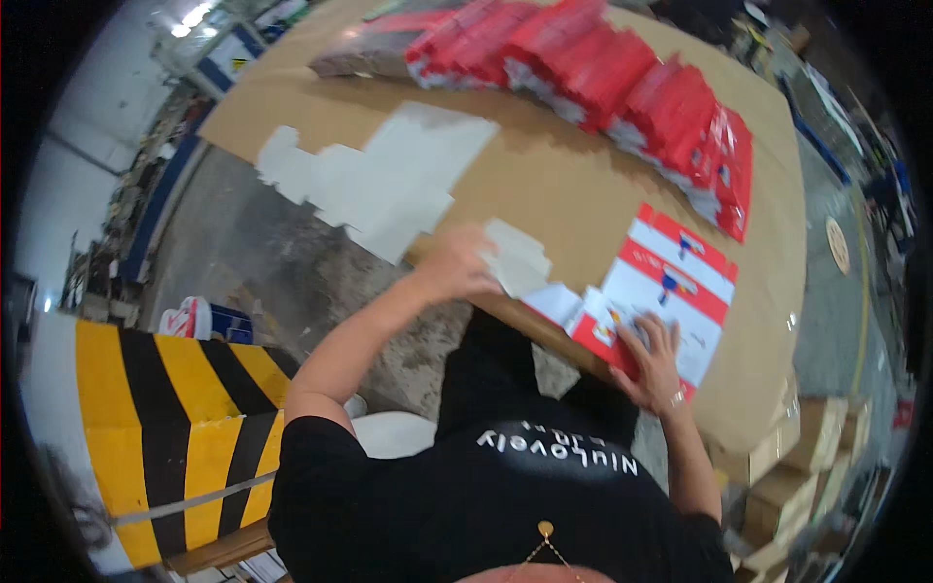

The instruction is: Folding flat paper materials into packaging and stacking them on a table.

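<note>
A flat red-and-white printed carton (pixel 671 262) lies at the table's near edge on the right. On its lower part rests my right hand (pixel 649 361), fingers spread and pressing nothing into the palm. A folded white flap (pixel 554 303) stands up at the carton's left side. My left hand (pixel 455 262), smeared by motion, is at the table edge beside a small white cardboard piece (pixel 515 257); whether its fingers grip that piece cannot be made out. Farther left, larger white unfolded cartons (pixel 413 160) lie plain side up, overhanging the table edge.
Bundles of flat red cartons (pixel 583 68) form a long row across the far side of the brown-covered table (pixel 544 185). A yellow-and-black striped box (pixel 185 428) stands at my left. Cardboard boxes (pixel 797 486) are stacked at the lower right.
</note>
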Demonstrator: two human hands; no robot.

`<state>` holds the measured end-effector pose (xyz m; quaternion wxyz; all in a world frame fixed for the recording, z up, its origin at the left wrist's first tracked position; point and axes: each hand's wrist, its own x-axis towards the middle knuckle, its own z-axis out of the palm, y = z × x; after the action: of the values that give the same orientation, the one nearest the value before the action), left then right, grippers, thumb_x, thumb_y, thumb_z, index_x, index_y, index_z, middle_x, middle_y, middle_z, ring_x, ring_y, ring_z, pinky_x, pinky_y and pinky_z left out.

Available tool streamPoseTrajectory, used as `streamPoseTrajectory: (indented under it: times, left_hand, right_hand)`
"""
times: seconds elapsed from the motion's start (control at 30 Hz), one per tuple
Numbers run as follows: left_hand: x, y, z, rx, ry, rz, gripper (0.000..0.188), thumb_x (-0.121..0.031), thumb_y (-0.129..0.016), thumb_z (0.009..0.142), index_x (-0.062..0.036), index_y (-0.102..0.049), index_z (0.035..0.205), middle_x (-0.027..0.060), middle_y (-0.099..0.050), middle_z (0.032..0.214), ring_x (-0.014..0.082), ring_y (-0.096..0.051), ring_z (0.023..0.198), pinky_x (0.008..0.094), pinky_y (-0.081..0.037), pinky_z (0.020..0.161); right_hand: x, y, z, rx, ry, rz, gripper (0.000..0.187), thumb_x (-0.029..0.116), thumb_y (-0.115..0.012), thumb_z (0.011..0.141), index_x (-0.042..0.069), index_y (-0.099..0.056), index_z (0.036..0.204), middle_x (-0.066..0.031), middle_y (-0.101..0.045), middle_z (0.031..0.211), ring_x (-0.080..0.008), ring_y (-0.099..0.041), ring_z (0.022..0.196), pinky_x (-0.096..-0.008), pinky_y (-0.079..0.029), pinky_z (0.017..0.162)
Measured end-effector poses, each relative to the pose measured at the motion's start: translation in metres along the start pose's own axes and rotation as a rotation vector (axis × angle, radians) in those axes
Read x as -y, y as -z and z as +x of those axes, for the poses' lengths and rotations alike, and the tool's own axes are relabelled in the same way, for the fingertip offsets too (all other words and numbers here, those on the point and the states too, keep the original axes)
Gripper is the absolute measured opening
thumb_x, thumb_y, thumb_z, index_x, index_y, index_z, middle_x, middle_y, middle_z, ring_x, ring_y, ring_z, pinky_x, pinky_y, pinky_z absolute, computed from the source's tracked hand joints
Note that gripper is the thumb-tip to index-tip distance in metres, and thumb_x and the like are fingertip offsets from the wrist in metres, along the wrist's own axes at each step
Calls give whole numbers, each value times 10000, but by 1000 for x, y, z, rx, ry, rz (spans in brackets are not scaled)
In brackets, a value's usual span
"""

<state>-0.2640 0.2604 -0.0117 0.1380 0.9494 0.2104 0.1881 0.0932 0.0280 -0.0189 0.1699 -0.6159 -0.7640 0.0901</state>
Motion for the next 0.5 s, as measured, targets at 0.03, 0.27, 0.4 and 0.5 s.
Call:
streamPoseTrajectory:
  times: [0.03, 0.27, 0.4, 0.5]
  left_hand:
    - [-8, 5, 1, -132, 102, 88, 378, -373, -835, 702, -128, -793, 987, 168, -590, 1280, 370, -531, 1218, 495, -404, 1052]
    - [-39, -81, 25, -965, 708, -1081, 814, -63, -740, 881, -66, -277, 1550, 140, -448, 1424, 275, -500, 1284, 387, -474, 1033]
    - [-49, -99, 39, -911, 866, -1311, 658, 79, -594, 897, -40, -368, 1503, 140, -571, 1341, 287, -567, 1240, 397, -458, 1053]
    - [-55, -100, 35, -248, 159, -458, 814, 38, -598, 752, -151, -395, 1517, 238, -337, 1563, 441, -339, 1432, 474, -345, 1154]
  right_hand:
    - [1, -2, 3, -15, 5, -1, 714, 354, -794, 725, 198, -564, 1382, -160, -466, 1368, -385, -367, 1384, -680, -140, 1148]
    - [4, 5, 6, 75, -6, -16, 673, 304, -733, 813, 212, -510, 1441, -165, -436, 1389, -397, -327, 1410, -693, -117, 1151]
    - [4, 3, -3, 83, -12, 13, 666, 287, -700, 853, 246, -470, 1477, -167, -431, 1395, -404, -330, 1407, -700, -120, 1151]
    - [9, 3, 1, 92, 28, -14, 685, 142, -630, 864, 354, -450, 1490, -155, -374, 1495, -424, -303, 1429, -702, -177, 1140]
